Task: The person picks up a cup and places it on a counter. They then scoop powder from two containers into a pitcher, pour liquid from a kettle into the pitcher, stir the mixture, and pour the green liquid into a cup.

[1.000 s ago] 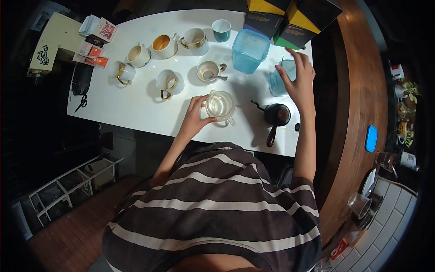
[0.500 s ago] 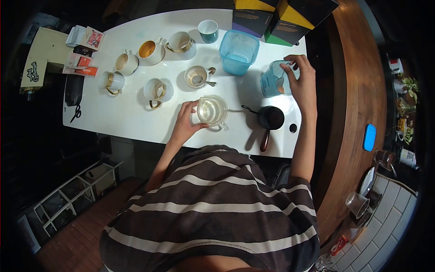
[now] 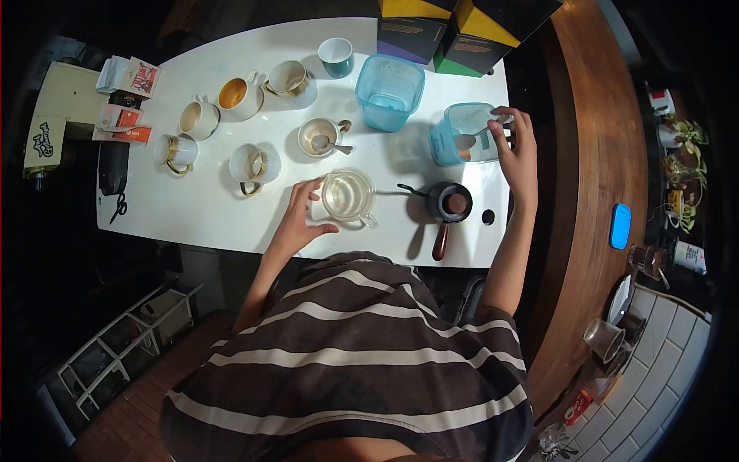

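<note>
A clear glass jug (image 3: pixel 348 195) with pale, clear contents stands near the table's front edge. My left hand (image 3: pixel 296 222) curves beside its left side, thumb and fingers apart, gripping nothing. Over the right rim of a translucent blue tub (image 3: pixel 444 148), my right hand (image 3: pixel 517 154) pinches a spoon (image 3: pixel 466 142), whose bowl is inside the tub and looks brown. Between the jug and my right forearm sits a small dark pot (image 3: pixel 439 211) with a wooden handle. A brown round patch shows inside the pot.
Several mugs stand to the left and back, one cup (image 3: pixel 317 138) holding a spoon. A second blue tub (image 3: pixel 389 115) and a teal cup (image 3: pixel 336 58) are farther back. Dark boxes (image 3: pixel 412 35) line the back edge. A wooden counter (image 3: pixel 589 192) with a blue lid (image 3: pixel 620 225) runs along the right.
My left hand has loosened from the jug and its fingers have spread. My right hand has shifted slightly at the tub. The brown patch in the pot now shows; the view has shifted a little.
</note>
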Demonstrator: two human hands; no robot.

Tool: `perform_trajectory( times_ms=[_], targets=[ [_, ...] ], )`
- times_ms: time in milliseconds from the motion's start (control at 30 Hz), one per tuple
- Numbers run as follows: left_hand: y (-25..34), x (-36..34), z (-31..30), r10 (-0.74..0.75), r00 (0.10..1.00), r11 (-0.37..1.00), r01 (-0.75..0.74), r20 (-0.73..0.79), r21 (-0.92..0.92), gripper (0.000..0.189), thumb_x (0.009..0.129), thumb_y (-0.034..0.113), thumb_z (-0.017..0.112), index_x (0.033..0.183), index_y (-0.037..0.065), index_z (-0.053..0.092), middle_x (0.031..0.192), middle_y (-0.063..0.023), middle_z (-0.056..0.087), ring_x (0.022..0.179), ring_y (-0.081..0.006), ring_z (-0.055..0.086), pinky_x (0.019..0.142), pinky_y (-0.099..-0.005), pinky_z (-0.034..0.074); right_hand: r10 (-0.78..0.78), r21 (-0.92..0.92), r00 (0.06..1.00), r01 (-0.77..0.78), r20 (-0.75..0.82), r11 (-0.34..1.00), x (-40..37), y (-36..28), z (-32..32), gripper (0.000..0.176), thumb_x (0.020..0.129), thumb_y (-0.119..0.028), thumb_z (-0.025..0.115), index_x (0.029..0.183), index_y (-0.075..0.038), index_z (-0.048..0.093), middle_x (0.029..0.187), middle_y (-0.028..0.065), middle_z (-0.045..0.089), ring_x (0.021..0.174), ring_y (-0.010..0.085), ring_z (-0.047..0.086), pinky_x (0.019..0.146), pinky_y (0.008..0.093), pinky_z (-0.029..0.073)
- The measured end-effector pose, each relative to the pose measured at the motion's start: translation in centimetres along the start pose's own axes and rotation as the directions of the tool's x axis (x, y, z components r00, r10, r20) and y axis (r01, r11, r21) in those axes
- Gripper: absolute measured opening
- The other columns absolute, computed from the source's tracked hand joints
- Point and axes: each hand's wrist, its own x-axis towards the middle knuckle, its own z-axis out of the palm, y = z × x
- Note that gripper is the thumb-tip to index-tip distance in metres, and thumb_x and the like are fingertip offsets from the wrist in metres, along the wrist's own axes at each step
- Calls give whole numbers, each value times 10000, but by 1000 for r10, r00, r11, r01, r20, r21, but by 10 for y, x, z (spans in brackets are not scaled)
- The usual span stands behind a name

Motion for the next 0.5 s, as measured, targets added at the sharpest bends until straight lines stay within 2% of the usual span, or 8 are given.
perform_trajectory(
  times_ms=[33, 167, 267, 367, 433, 500],
  targets=[
    [2, -2, -5, -11, 1000, 999, 12, 18, -39, 984, 607, 282, 941, 1446, 91, 462, 1299, -93, 504, 1067, -239, 544, 952, -394, 489, 76, 96, 997, -79, 35, 992, -1, 2, 2, 308, 960, -280, 688, 1174, -59, 668, 1064, 119, 649, 995, 243, 645, 812, 369, 511],
    [11, -11, -29, 72, 997, 997, -72, -2, 30, 1003, 574, 272, 949, 1437, 79, 476, 1258, -80, 533, 1084, -221, 544, 917, -372, 460, 154, 40, 986, -157, 66, 987, -1, 12, 7, 360, 962, -294, 693, 1265, -102, 663, 1081, 111, 657, 1000, 235, 655, 797, 366, 514],
    [26, -14, -40, 78, 997, 996, -78, 3, 47, 976, 560, 269, 947, 1408, 73, 505, 1205, -74, 563, 1061, -220, 560, 897, -357, 456, 130, 42, 990, -133, 57, 990, 4, 7, 8, 309, 965, -290, 691, 1183, -72, 663, 1063, 123, 668, 970, 222, 660, 787, 350, 508],
    [39, -15, -43, 94, 996, 995, -94, -3, 21, 894, 589, 241, 940, 1373, 89, 539, 1171, -83, 580, 1010, -235, 573, 912, -385, 483, 41, 3, 996, -41, 84, 999, 11, 11, 6, 280, 968, -278, 690, 1100, -38, 633, 997, 114, 682, 896, 206, 660, 730, 325, 501],
    [47, -15, -44, 152, 988, 988, -152, -22, 0, 822, 604, 226, 930, 1331, 78, 577, 1155, -86, 590, 982, -228, 582, 898, -368, 494, 133, -35, 984, -130, 119, 991, 15, 8, 4, 270, 962, -260, 695, 1038, -22, 594, 922, 104, 675, 821, 207, 647, 680, 326, 498],
    [54, -15, -45, 186, 982, 982, -187, -41, -9, 791, 612, 226, 926, 1312, 75, 590, 1150, -86, 594, 969, -227, 589, 884, -363, 501, 138, -55, 987, -134, 83, 989, 13, 0, 4, 263, 959, -248, 694, 1069, -27, 603, 893, 102, 666, 788, 208, 637, 670, 335, 496]
  ],
)
